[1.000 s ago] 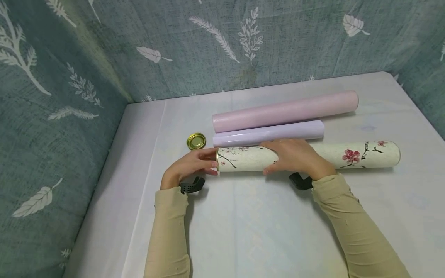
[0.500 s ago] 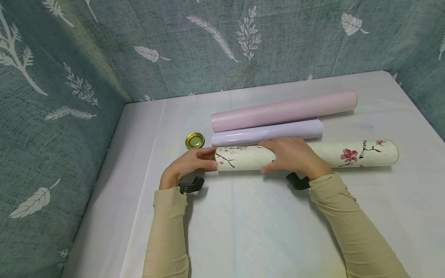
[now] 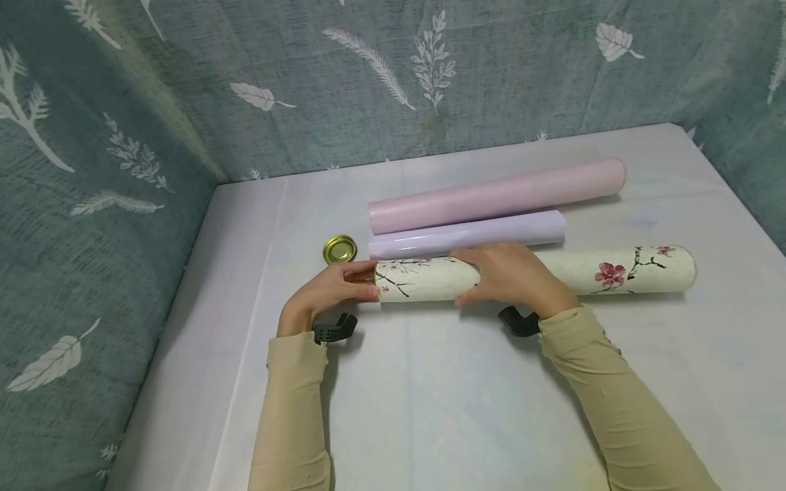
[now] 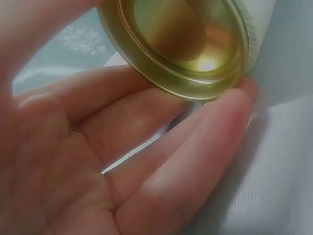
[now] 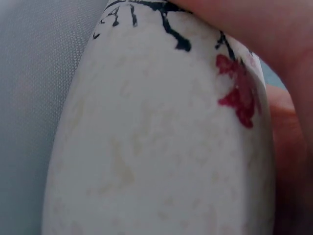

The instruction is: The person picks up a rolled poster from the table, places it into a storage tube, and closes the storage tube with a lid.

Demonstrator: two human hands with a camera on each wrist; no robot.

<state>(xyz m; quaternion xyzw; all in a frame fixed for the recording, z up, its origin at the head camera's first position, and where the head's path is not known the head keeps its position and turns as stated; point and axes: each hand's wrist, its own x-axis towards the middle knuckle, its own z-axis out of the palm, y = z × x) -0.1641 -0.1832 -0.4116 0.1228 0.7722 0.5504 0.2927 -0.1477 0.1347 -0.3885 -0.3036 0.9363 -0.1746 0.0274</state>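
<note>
A long cream cardboard tube [image 3: 424, 281], printed with dark branches and red blossoms, lies crosswise in front of me. Over its middle, my right hand [image 3: 511, 273] grips it with the thumb on the near side; the right wrist view is filled by the tube's printed surface [image 5: 146, 132]. At the tube's left end, my left hand [image 3: 324, 290] holds a shiny gold lid [image 4: 181, 36] by its edge. Close up, the lid's recessed face points toward my palm, the fingers lie along its rim, and the lid sits against the tube's end.
Behind the cream tube lie a glossy lavender roll [image 3: 467, 235] and a longer pink roll [image 3: 497, 196]. A second gold lid [image 3: 340, 249] rests flat on the white table covering [image 3: 393, 402], just beyond my left hand. Green leaf-patterned fabric [image 3: 344, 102] stands behind and at the sides.
The head view has shifted slightly, moving everything a little left in the picture. The left fingertips that showed below the thumb are now hidden. Both hands keep their places on the tube.
</note>
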